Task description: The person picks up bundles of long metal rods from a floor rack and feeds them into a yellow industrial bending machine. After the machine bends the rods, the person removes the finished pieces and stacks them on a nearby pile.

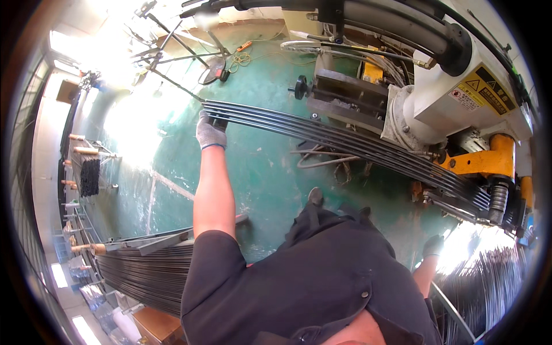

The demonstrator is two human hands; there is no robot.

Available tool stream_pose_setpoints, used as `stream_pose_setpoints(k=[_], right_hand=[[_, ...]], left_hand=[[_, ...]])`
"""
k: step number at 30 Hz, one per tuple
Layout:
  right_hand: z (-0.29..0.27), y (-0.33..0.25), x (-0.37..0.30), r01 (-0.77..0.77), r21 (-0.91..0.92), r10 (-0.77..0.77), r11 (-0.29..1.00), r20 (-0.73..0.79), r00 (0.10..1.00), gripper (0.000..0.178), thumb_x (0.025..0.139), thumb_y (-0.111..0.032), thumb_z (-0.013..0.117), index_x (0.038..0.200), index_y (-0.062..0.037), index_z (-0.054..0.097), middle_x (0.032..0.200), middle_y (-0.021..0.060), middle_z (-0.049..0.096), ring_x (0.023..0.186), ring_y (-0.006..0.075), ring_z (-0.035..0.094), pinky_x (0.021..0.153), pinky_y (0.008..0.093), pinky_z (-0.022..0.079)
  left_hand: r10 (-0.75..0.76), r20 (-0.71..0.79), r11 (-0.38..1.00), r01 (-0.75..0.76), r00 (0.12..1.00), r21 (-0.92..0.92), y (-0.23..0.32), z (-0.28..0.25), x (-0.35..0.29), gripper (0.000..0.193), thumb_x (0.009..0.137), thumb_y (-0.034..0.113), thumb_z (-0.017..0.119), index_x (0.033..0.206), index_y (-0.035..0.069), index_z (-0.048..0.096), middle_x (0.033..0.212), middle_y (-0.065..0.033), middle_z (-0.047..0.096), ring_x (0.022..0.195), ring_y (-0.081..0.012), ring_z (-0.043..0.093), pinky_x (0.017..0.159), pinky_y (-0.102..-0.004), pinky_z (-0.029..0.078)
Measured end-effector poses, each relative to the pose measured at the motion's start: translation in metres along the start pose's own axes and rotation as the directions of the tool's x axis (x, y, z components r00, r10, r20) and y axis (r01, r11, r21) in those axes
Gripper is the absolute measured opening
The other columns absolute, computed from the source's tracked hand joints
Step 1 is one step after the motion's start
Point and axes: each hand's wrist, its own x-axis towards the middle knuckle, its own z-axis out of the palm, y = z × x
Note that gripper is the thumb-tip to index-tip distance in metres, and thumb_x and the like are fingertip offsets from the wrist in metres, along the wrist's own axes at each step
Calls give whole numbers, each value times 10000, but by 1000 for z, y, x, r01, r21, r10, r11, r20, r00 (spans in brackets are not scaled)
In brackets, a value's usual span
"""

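Observation:
My left hand (pixel 211 132), in a light grey work glove, is closed around the left end of several long, thin dark metal rods (pixel 322 132) lying side by side. From that hand the rods run right, in front of the machine, to its orange clamp-like arm (pixel 483 161) and coil spring (pixel 498 201). My right hand (pixel 433 246), also gloved, is low on the right side, beneath the rods and beside a stack of rods (pixel 483 287). Glare washes out its fingers, so what it touches does not show.
A white and grey machine (pixel 443 98) with a black hand knob (pixel 301 88) stands ahead and right. Racked dark rods (pixel 144 273) lie on my left, above a cardboard box (pixel 158 325). A metal stand (pixel 172 52) and yellow cable (pixel 241 60) are on the green floor (pixel 259 190).

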Motion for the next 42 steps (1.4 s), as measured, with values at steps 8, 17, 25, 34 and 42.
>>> stream_pose_setpoints(k=[8,17,25,34,42], right_hand=[[-103,71,0,-233,272,275,934,-129,953,302,1062,-446,586,1091,-149,539,958,-1,551,831,169,564,713,311,503],[-133,67,32,-268,963,632,-16,218,744,232,1051,-380,584,1021,-154,631,891,-19,608,811,142,587,709,285,499],[2,81,-132,131,705,404,-697,235,884,248,1033,-244,543,1152,-152,740,1170,27,721,1170,205,641,1002,389,459],[24,84,-152,-78,-300,54,951,-90,995,232,1057,-255,617,854,-167,548,698,-25,508,589,174,515,548,319,430],[39,35,-62,-105,-364,116,926,9,993,184,1039,-241,637,878,-155,612,708,4,555,608,186,561,556,322,468]], left_hand=[[64,233,987,-96,970,127,16,-9,-1,294,1112,221,471,1305,36,596,1192,-118,696,1065,-312,705,913,-526,610],[-38,260,994,10,965,105,16,11,23,281,1094,164,485,1338,68,588,1270,-162,688,1125,-319,680,949,-511,582],[-154,572,876,-157,806,457,30,-46,61,394,1089,216,480,1459,92,533,1417,-155,612,1268,-305,590,1079,-507,480],[-226,652,812,-230,723,537,35,-52,78,510,1122,319,386,1566,70,402,1628,-176,398,1508,-369,366,1268,-591,247],[-185,156,964,210,970,-165,-52,-19,-32,544,1115,312,410,1569,13,402,1655,-190,378,1546,-376,323,1267,-561,281]])
